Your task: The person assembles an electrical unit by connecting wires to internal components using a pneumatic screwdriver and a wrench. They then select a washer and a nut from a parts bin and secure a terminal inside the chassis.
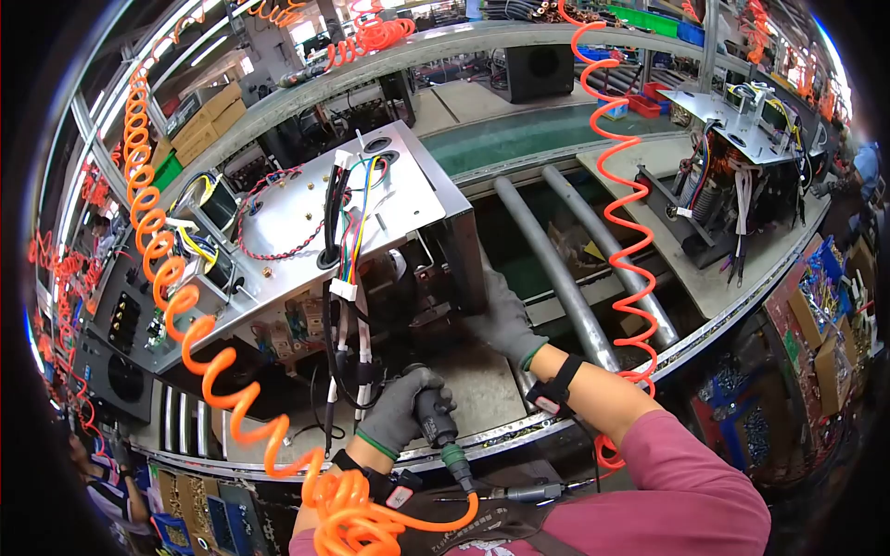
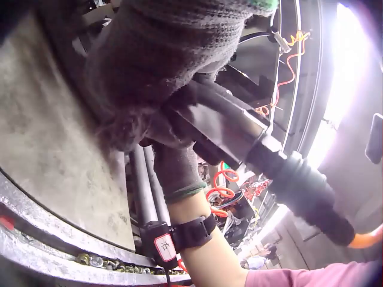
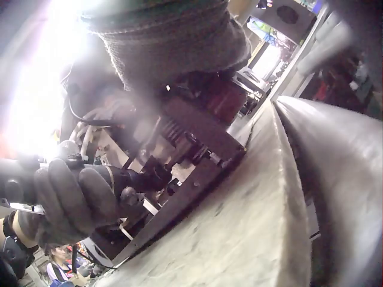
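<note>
In the head view my gloved left hand grips a dark air tool that an orange coiled hose feeds. The right wrist view shows its fingers curled round the tool, whose nose reaches into the open side of a metal chassis. My gloved right hand is at the right end of the chassis, near its dark end panel; its fingertips are hidden or blurred. White-sleeved cables hang down the chassis front, left of the tool.
An orange coiled hose crosses the left side, and a red one hangs at right. Metal rollers lie right of my right hand. A second unit stands on a board. A screwdriver-like tool lies near my body.
</note>
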The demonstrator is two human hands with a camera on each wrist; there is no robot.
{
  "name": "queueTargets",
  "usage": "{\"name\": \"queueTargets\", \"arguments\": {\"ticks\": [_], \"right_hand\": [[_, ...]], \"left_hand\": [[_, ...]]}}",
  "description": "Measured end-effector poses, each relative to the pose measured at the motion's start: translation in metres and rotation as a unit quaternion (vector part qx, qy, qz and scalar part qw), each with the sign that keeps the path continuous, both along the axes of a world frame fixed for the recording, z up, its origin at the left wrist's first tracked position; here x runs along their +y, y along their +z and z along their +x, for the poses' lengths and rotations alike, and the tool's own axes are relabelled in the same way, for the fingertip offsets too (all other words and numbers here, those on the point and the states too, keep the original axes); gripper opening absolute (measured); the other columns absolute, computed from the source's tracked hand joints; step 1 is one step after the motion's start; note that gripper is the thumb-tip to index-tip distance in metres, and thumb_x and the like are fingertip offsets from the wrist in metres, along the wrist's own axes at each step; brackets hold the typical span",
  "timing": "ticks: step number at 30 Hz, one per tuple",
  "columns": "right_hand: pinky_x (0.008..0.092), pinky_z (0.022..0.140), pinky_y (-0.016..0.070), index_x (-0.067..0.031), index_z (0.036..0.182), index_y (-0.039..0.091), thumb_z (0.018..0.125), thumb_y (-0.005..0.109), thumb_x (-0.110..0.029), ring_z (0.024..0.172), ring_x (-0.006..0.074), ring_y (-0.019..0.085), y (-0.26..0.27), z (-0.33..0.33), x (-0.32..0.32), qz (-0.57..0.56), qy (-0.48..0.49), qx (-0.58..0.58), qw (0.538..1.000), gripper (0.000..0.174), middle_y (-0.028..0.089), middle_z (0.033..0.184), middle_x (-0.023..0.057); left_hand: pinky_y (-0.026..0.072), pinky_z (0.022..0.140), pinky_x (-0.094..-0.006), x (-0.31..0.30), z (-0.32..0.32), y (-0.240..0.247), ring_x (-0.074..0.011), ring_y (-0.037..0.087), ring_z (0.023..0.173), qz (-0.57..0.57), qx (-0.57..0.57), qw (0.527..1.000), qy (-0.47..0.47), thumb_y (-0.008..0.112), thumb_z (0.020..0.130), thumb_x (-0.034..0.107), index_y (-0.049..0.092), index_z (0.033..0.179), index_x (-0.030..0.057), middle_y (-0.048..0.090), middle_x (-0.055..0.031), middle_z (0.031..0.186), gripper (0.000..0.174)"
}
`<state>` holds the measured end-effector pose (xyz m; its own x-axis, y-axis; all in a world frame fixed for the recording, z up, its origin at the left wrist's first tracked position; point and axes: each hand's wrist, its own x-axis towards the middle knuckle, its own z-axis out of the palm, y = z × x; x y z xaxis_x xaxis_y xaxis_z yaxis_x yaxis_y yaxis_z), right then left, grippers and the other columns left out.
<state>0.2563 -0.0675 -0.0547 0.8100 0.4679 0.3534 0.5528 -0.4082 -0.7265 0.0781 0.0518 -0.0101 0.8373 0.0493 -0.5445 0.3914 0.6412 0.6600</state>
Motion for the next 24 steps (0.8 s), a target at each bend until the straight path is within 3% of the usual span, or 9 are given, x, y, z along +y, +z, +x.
{"name": "queueTargets", "arguments": {"ticks": [4,6,11,13,19,24], "right_hand": [[0.0461,0.088,0.045,-0.016,0.139,0.027,0.062,0.077,-0.03,0.106,0.0395,0.054,0.005,-0.002,0.0,0.003,-0.006,0.021,1.0,0.093,0.046,0.125,0.0173],[0.0463,0.088,0.0452,-0.0167,0.139,0.027,0.062,0.077,-0.029,0.105,0.0395,0.054,0.0,0.005,-0.002,0.01,-0.005,0.0,1.0,0.093,0.046,0.125,0.0175],[0.046,0.086,0.0457,-0.017,0.139,0.027,0.062,0.076,-0.027,0.102,0.0398,0.055,0.0,0.001,-0.004,0.024,-0.001,-0.017,1.0,0.093,0.047,0.124,0.0185],[0.0415,0.094,0.0429,-0.0113,0.138,0.031,0.064,0.074,-0.025,0.114,0.0356,0.05,0.009,-0.003,-0.006,-0.003,-0.001,0.026,1.0,0.087,0.045,0.129,0.0177],[0.041,0.095,0.0429,-0.0113,0.137,0.032,0.064,0.074,-0.025,0.116,0.0342,0.049,0.001,0.001,-0.004,-0.005,-0.001,0.023,1.0,0.085,0.046,0.127,0.0157],[0.0409,0.094,0.0431,-0.012,0.136,0.033,0.064,0.074,-0.026,0.115,0.0347,0.049,0.004,0.0,-0.004,-0.008,-0.01,0.037,0.999,0.084,0.045,0.127,0.0158]], "left_hand": [[0.0516,0.061,-0.0387,0.004,0.002,0.0,-0.0199,0.055,0.063,-0.054,0.013,0.998,0.004,0.057,0.078,0.011,0.05,0.089,0.0052,0.054,-0.0069,0.072,0.014],[0.0517,0.062,-0.0355,-0.003,0.009,0.004,-0.019,0.055,0.063,-0.003,-0.009,1.0,-0.004,0.057,0.078,0.01,0.05,0.088,0.0047,0.054,-0.0069,0.073,0.014],[0.0512,0.063,-0.0315,-0.007,0.011,0.004,-0.0172,0.054,0.063,0.001,-0.015,0.999,0.036,0.056,0.079,0.009,0.05,0.087,0.0046,0.054,-0.0076,0.075,0.011],[0.0496,0.059,-0.0302,-0.003,0.01,-0.001,-0.0168,0.053,0.062,0.006,-0.026,0.999,0.03,0.055,0.08,0.01,0.049,0.086,0.0067,0.053,-0.0069,0.073,0.009],[0.0463,0.054,-0.0277,-0.007,0.008,0.003,-0.0161,0.052,0.059,-0.005,-0.01,1.0,0.028,0.053,0.08,0.011,0.048,0.083,0.0099,0.051,-0.0055,0.069,0.006],[0.0471,0.055,-0.0278,-0.008,0.013,0.004,-0.0157,0.051,0.058,0.005,-0.024,0.999,0.04,0.054,0.079,0.012,0.049,0.083,0.0068,0.052,-0.0059,0.07,0.008]]}}
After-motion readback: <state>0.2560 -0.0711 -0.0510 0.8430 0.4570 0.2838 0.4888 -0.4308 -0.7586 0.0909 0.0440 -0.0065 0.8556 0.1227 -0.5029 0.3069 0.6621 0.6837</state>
